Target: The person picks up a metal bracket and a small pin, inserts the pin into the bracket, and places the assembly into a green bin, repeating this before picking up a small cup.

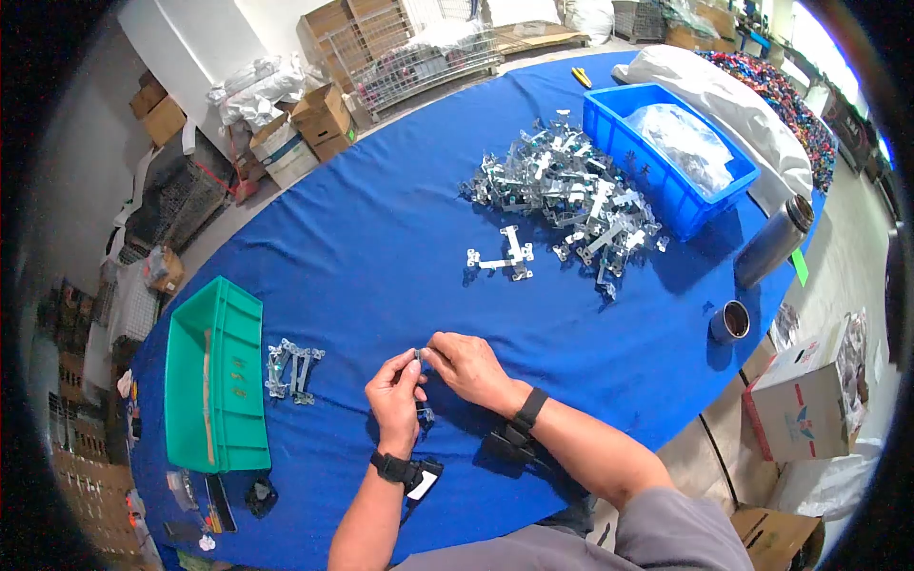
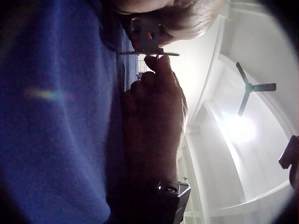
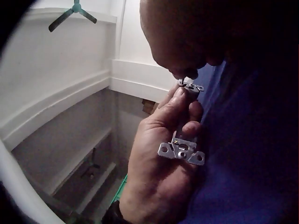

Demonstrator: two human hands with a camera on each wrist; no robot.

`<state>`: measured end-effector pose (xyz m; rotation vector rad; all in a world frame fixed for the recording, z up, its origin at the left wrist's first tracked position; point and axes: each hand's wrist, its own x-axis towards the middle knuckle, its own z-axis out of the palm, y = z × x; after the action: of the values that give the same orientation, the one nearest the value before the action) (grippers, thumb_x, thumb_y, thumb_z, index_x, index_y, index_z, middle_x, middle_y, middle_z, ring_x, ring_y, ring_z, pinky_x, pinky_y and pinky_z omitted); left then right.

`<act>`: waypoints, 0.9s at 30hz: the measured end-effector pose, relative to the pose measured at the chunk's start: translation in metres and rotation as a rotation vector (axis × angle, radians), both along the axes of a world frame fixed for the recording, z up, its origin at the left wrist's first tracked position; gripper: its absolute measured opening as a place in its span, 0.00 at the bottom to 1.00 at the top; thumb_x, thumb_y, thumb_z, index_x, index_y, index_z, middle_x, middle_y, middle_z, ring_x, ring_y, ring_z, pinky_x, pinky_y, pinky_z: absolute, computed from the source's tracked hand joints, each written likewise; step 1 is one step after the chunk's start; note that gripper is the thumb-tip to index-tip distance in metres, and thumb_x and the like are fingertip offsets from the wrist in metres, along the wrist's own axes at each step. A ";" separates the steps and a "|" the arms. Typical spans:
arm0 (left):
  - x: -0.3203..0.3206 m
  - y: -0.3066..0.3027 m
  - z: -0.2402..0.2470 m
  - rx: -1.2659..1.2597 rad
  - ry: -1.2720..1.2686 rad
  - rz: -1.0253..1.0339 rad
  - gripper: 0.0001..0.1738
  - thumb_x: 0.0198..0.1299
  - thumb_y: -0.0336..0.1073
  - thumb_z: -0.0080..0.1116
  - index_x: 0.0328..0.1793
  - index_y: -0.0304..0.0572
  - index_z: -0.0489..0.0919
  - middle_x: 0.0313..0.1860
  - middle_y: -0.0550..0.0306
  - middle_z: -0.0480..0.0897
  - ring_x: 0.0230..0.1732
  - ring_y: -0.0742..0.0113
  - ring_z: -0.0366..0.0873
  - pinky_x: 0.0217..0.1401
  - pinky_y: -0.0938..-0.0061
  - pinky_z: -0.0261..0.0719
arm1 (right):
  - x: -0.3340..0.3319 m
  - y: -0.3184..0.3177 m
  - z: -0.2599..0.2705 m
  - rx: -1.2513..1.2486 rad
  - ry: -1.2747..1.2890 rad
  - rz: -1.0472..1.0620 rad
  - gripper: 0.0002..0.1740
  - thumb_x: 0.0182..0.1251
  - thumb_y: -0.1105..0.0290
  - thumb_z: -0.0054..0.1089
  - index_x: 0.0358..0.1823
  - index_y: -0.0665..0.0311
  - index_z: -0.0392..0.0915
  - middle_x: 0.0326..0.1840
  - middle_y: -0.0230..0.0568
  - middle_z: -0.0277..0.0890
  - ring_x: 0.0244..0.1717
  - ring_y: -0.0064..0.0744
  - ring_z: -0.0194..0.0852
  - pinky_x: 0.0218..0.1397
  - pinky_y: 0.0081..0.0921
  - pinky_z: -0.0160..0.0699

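In the right wrist view a metal hinge-like bracket (image 3: 182,153) lies along the palm of my left hand (image 1: 392,400), its flanged ends pierced with holes. The left thumb and fingers grip it near the far end. My right hand (image 1: 471,369) meets the left over the blue cloth, its thumb and forefinger pinched together right at that far flange. A small thin piece (image 2: 158,56) shows at those fingertips; I cannot tell its kind. Left of the hands, several similar brackets (image 1: 295,369) lie in a group beside a green bin (image 1: 253,381).
A big pile of brackets (image 1: 571,190) covers the far part of the blue cloth (image 1: 371,228), with a few brackets (image 1: 505,255) apart in front. Behind it stands a blue bin (image 1: 700,214) with plastic bags. A dark flask (image 1: 773,246) and a cup (image 1: 730,322) stand at right.
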<state>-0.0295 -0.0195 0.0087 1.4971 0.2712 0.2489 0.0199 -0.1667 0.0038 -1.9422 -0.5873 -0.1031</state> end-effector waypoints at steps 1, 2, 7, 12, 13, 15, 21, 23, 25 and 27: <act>0.001 -0.001 0.000 0.004 0.004 0.004 0.11 0.64 0.26 0.61 0.52 0.30 0.84 0.37 0.56 0.85 0.30 0.75 0.80 0.22 0.84 0.75 | 0.003 0.000 0.001 -0.036 0.000 0.014 0.11 0.71 0.65 0.57 0.41 0.67 0.72 0.31 0.52 0.78 0.33 0.55 0.79 0.34 0.45 0.74; 0.002 0.000 0.001 0.008 0.005 0.010 0.11 0.65 0.26 0.61 0.52 0.30 0.84 0.37 0.56 0.85 0.30 0.75 0.79 0.22 0.85 0.75 | 0.004 0.001 0.003 -0.037 -0.008 0.017 0.11 0.71 0.65 0.57 0.41 0.67 0.72 0.31 0.52 0.78 0.33 0.55 0.79 0.34 0.45 0.74; 0.001 0.003 -0.003 -0.008 0.001 -0.009 0.12 0.65 0.26 0.61 0.53 0.30 0.83 0.39 0.55 0.85 0.31 0.74 0.80 0.23 0.84 0.76 | -0.004 0.003 0.008 0.075 0.026 -0.056 0.12 0.72 0.62 0.55 0.37 0.65 0.73 0.32 0.53 0.79 0.35 0.59 0.79 0.35 0.51 0.74; 0.003 0.002 0.000 -0.011 -0.009 0.006 0.12 0.65 0.25 0.61 0.53 0.30 0.83 0.39 0.55 0.85 0.31 0.75 0.80 0.22 0.85 0.75 | 0.004 0.002 0.001 0.021 -0.042 -0.001 0.12 0.72 0.62 0.55 0.39 0.65 0.72 0.33 0.53 0.79 0.36 0.59 0.80 0.35 0.50 0.75; 0.002 0.002 -0.002 -0.008 -0.005 0.002 0.12 0.65 0.25 0.61 0.53 0.31 0.83 0.40 0.55 0.85 0.31 0.75 0.80 0.22 0.85 0.75 | 0.003 0.002 -0.002 0.001 -0.049 0.011 0.11 0.72 0.63 0.55 0.39 0.65 0.72 0.34 0.53 0.79 0.36 0.58 0.80 0.35 0.50 0.75; 0.001 0.002 -0.004 -0.009 -0.004 0.000 0.11 0.65 0.25 0.61 0.53 0.31 0.84 0.40 0.55 0.85 0.31 0.75 0.80 0.22 0.85 0.75 | -0.002 0.002 0.005 0.029 -0.029 -0.015 0.11 0.72 0.63 0.55 0.39 0.65 0.72 0.33 0.52 0.79 0.36 0.59 0.80 0.35 0.50 0.75; 0.002 0.002 -0.003 -0.012 -0.015 0.012 0.11 0.64 0.25 0.61 0.52 0.31 0.84 0.39 0.56 0.85 0.31 0.75 0.79 0.22 0.85 0.75 | 0.000 0.002 0.007 0.040 -0.008 -0.026 0.12 0.73 0.62 0.55 0.39 0.65 0.73 0.33 0.52 0.80 0.35 0.58 0.80 0.34 0.50 0.75; 0.000 0.002 -0.003 0.001 -0.017 0.004 0.11 0.64 0.25 0.61 0.52 0.31 0.84 0.39 0.56 0.85 0.30 0.75 0.79 0.22 0.85 0.75 | 0.000 0.002 0.000 0.024 -0.027 -0.023 0.12 0.73 0.62 0.55 0.40 0.65 0.72 0.33 0.52 0.80 0.36 0.58 0.80 0.34 0.50 0.75; 0.002 0.001 0.000 -0.013 0.001 0.013 0.11 0.64 0.25 0.61 0.52 0.31 0.84 0.38 0.56 0.85 0.30 0.75 0.79 0.22 0.85 0.76 | 0.004 0.002 -0.002 -0.065 -0.027 0.011 0.12 0.72 0.62 0.55 0.40 0.65 0.72 0.34 0.53 0.80 0.36 0.59 0.80 0.34 0.49 0.75; 0.003 0.001 0.001 -0.019 -0.009 0.015 0.11 0.64 0.25 0.61 0.52 0.31 0.84 0.38 0.55 0.85 0.30 0.75 0.79 0.22 0.84 0.76 | 0.001 0.003 0.007 0.012 -0.003 -0.012 0.12 0.72 0.62 0.55 0.39 0.65 0.72 0.33 0.53 0.79 0.35 0.59 0.79 0.34 0.50 0.75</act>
<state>-0.0264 -0.0188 0.0096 1.4751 0.2769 0.2638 0.0207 -0.1637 0.0106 -1.9341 -0.5756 -0.1166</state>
